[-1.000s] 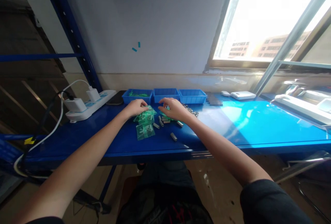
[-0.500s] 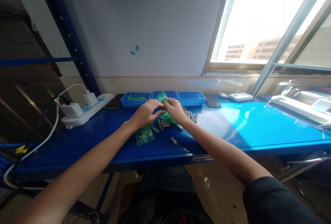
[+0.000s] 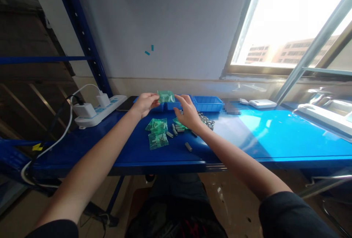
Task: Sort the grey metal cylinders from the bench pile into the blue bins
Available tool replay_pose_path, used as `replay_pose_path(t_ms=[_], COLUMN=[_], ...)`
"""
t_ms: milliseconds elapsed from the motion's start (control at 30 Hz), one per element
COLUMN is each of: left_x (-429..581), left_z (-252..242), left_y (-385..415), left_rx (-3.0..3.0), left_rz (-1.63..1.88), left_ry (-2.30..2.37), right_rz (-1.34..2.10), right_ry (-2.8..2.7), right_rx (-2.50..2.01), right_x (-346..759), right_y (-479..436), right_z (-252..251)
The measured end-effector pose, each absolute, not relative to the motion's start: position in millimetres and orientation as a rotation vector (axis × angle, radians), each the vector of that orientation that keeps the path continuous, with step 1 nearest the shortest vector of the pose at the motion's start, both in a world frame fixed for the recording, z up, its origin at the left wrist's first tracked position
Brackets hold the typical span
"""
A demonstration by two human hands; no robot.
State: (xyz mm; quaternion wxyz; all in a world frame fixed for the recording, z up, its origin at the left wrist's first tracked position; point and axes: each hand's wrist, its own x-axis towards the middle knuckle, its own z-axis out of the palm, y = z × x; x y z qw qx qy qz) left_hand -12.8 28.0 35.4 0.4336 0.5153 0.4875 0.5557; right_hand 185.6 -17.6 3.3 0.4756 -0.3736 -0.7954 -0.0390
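My left hand point(image 3: 144, 103) and my right hand point(image 3: 188, 112) together hold a small green plastic bag point(image 3: 166, 96) up above the blue trays point(image 3: 207, 103), each pinching one end. Below them on the blue table point(image 3: 261, 131) lie more green bags with small parts inside point(image 3: 157, 132). Several short grey metal cylinders point(image 3: 188, 146) are scattered beside the bags. A heap of small silvery parts point(image 3: 205, 119) lies just right of my right hand.
A white power strip point(image 3: 96, 111) with two chargers plugged in sits at the left, with cables hanging off the table edge. A dark phone point(image 3: 127, 103) lies beside it. A white flat device point(image 3: 262, 103) rests near the window. A blue rack post point(image 3: 82, 36) stands at left.
Both hands came together over the pile, took one green bag and lifted it toward the trays. The left hand has moved left, stretching the bag between the hands.
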Motion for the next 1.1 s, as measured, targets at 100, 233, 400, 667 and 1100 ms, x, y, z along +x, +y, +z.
replay_pose_path(t_ms=[100,233,400,667,1100], left_x=[-35.6,-63.9,-67.6,-54.2,-12.6], left_z=[37.7,31.2,29.8,31.6,30.0], left_y=[50.1,46.5,13.3,4.7,-16.1], left_rx=[1.579,2.073,2.221,2.139,2.509], left_rz=[1.567,1.490,0.607,0.418,1.309], left_ry=[1.664,2.057,1.640,1.355,1.067], right_rz=[-0.069,-0.036,0.011,0.019,1.156], right_ry=[-1.951,-1.998,-2.084,-2.171,-1.542], right_rx=[-0.954,-1.046,-1.113,-1.129,-0.977], right_x=[185.0,186.0,185.6,183.0,176.1], right_y=[-15.1,-13.4,-19.3,-24.5,-26.1], right_z=[-0.7,-4.3,-2.0,-1.0,11.1])
